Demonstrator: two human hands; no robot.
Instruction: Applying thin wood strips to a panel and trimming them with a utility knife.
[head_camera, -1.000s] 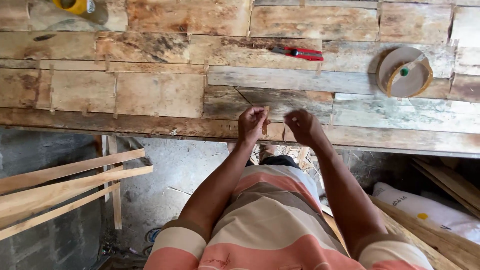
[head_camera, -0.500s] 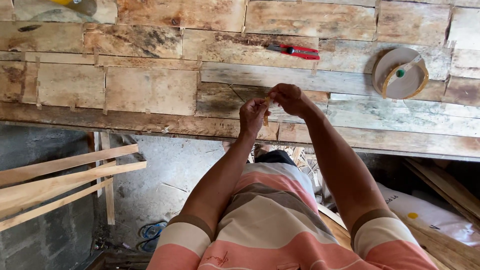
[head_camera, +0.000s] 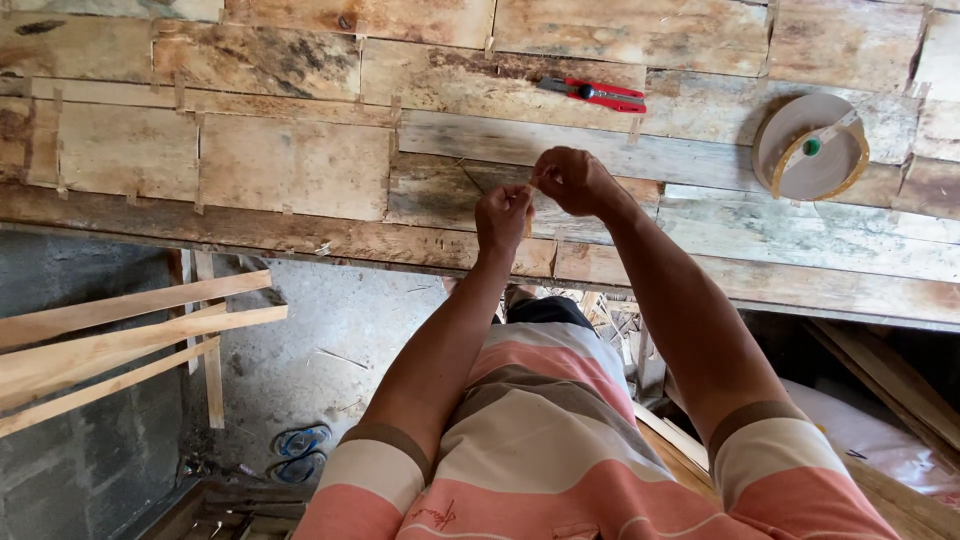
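Note:
Both my hands are raised over the sheets of worn wood veneer (head_camera: 290, 165) that cover the workbench. My left hand (head_camera: 503, 215) and my right hand (head_camera: 572, 180) are close together, fingers pinched. Between them they hold a small strip of tan paper tape (head_camera: 531, 186) just above the veneer. The strip is thin and mostly hidden by my fingers. Short pieces of the same tape bridge the seams between the veneer sheets.
A red-handled cutter (head_camera: 598, 94) lies on the veneer beyond my hands. A roll of tan tape (head_camera: 810, 147) sits at the right. Loose wooden slats (head_camera: 120, 335) lean below the bench at the left. A pair of sandals (head_camera: 300, 452) is on the concrete floor.
My hands have moved from the bench's near edge out over the veneer and come together. The right hand has risen above the left, pinching the strip with it.

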